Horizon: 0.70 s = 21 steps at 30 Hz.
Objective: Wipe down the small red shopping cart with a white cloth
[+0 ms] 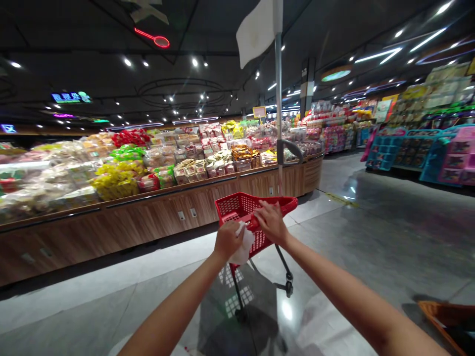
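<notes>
A small red shopping cart with a mesh basket stands on the grey floor in front of me. My left hand is closed on a white cloth pressed against the cart's near rim. My right hand rests on the same rim, fingers curled over the edge beside the cloth. A metal pole rises from the cart and carries a white flag at the top.
A long wooden display counter piled with packaged snacks runs along the left. Blue and pink toy shelves line the far right. An orange-brown object sits at the lower right edge. Glossy tiled floor stretches ahead.
</notes>
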Tool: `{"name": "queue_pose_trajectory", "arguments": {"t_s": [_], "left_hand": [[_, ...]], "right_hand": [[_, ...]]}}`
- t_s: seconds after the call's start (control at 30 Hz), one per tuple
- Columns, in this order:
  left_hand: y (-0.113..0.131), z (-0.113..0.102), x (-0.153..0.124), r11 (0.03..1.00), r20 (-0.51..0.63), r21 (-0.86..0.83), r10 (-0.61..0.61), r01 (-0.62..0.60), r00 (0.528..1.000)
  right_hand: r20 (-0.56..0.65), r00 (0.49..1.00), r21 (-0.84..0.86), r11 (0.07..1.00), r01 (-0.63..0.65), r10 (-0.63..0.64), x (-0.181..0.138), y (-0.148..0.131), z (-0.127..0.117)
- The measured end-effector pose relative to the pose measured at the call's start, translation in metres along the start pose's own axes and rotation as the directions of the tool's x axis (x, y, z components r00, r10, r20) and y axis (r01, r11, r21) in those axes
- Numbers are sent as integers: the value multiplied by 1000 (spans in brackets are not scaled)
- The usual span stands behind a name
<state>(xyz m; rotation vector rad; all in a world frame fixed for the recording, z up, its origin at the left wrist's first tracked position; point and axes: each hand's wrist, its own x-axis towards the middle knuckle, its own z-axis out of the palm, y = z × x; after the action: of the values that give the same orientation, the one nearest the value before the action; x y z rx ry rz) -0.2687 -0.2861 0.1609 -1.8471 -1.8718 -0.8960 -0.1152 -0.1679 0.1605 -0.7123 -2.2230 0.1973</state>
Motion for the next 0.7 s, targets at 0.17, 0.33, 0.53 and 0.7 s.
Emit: {"name": "queue_pose_trajectory", "arguments": {"t_s": [0.17,0.33,0.53,0.7], "left_hand": [[-3,15,-11,942,-80,-289,152,-168,985],[-65,37,-23,965,-107,-259,12,-39,994],[-60,57,-16,973,-4,-177,-152,149,988],[-5,68,-13,940,-55,-334,-85,62,995]], "right_hand": [[-91,985,220,962,163,-146,-25,-22,14],[-57,992,119,986,119,-112,-35,-7,-8],[230,971,-347,938,21,64,-26,-45,-5],[202,979,-451,891,54,42,-29,-35,10]]}}
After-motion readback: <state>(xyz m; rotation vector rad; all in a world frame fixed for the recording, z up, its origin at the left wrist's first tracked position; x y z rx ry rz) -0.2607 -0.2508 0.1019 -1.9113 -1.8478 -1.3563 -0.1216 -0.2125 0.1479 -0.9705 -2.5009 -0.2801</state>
